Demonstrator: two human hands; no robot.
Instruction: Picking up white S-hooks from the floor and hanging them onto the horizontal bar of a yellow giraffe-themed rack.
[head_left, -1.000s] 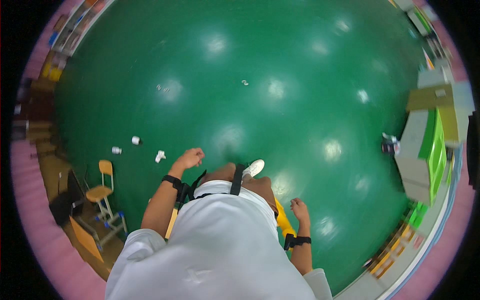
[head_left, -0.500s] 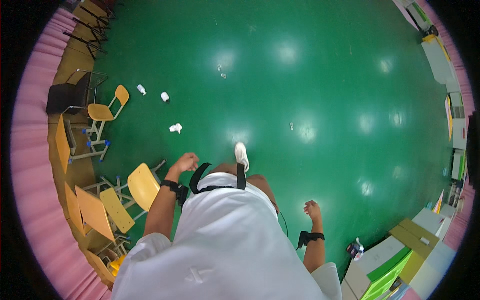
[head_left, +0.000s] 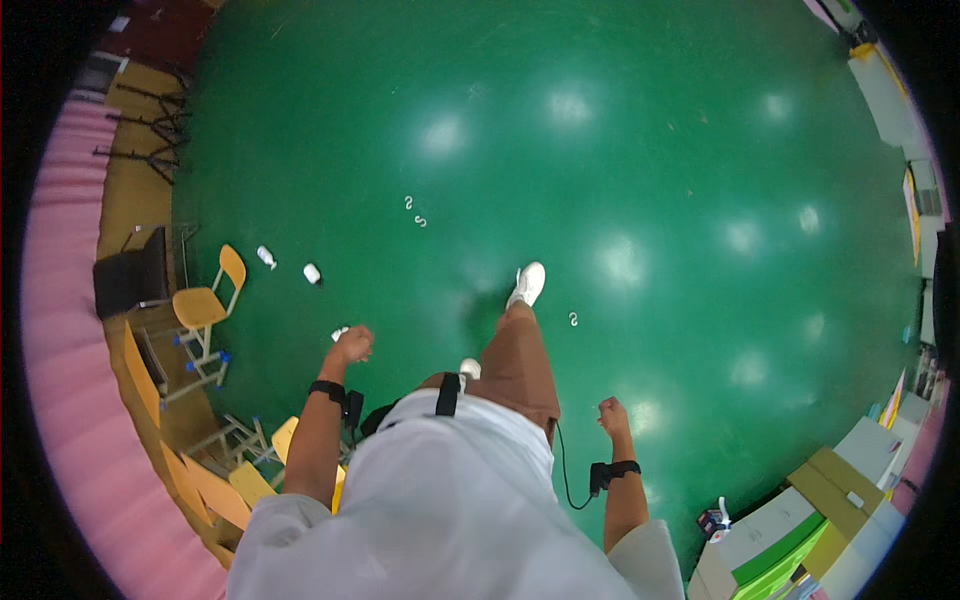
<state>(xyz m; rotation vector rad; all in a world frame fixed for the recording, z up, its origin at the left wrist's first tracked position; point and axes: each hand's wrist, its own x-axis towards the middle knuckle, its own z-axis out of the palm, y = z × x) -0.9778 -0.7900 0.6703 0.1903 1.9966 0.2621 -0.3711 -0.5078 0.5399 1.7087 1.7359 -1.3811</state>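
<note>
My left hand (head_left: 354,345) hangs loosely curled in front of my left side, with nothing visible in it. Beyond its fingers a crumpled white item (head_left: 339,333) lies on the floor, partly hidden by the hand. Over the floor on my right, my right hand (head_left: 614,416) is curled too, and nothing shows in it. Ahead to the left lie a white bottle (head_left: 266,256) and a second white container (head_left: 312,273). Two white S-shaped hooks (head_left: 420,221) rest close together farther ahead. Another S-shaped hook (head_left: 573,319) lies right of my forward white shoe (head_left: 527,284).
Along the left wall stand a yellow chair (head_left: 200,306), a black chair (head_left: 133,272), tilted desks (head_left: 180,485) and black tripods (head_left: 150,125). Grey and green boxes (head_left: 775,540) line the right side. A small dark box (head_left: 713,523) sits beside them on the green floor (head_left: 690,240).
I have stepped ahead, and one foot is now well in front. The floor items and chairs appear lower in view. My left hand now overlaps the crumpled white item.
</note>
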